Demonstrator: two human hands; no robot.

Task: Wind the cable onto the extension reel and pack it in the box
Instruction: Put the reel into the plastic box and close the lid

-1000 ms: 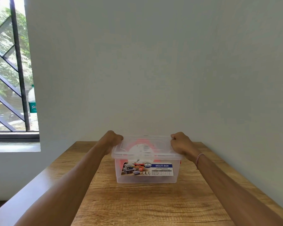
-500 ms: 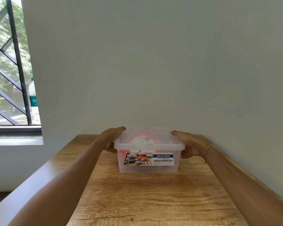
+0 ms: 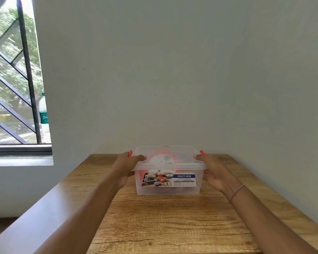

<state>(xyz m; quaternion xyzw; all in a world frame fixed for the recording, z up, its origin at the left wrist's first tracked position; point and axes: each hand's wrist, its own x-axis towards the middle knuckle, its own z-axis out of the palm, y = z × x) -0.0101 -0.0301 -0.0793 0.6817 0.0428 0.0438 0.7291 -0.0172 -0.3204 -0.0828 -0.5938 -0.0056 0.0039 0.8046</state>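
My box point(image 3: 168, 187) sits in the middle of the frame, a bit below the centre, on the wooden table point(image 3: 173, 226) and close to the wall. It is see-through plastic with a picture label on the front that says MULTI-BOX. The clear lid point(image 3: 166, 158) is on top. Through the lid and the sides I can see the reel point(image 3: 160, 160). It is pinky-red with a white round middle. It is already inside the box. I cannot see the cable clearly through the plastic.

My left hand point(image 3: 126, 169) is on the left end of the box. My right hand point(image 3: 214, 173) is on the right end. Both hands are wrapped around the ends, thumbs on top of the lid's edge and fingers down the sides. Little red clips, the left clip point(image 3: 130, 153) and the right clip point(image 3: 202, 153), stick up at the two ends just by my thumbs. I think they are not pushed down yet.

I think the box is hard but thin, so it could bend or crack if I squeeze too much. The plastic looks smooth and may slip in my hands. With the reel inside it is probably a bit heavy, and the reel might slide about if I tip it. The best place to hold is where I am holding, at the two short ends under the rim, and keep it flat. To lock it, I guess I should press each red clip down.
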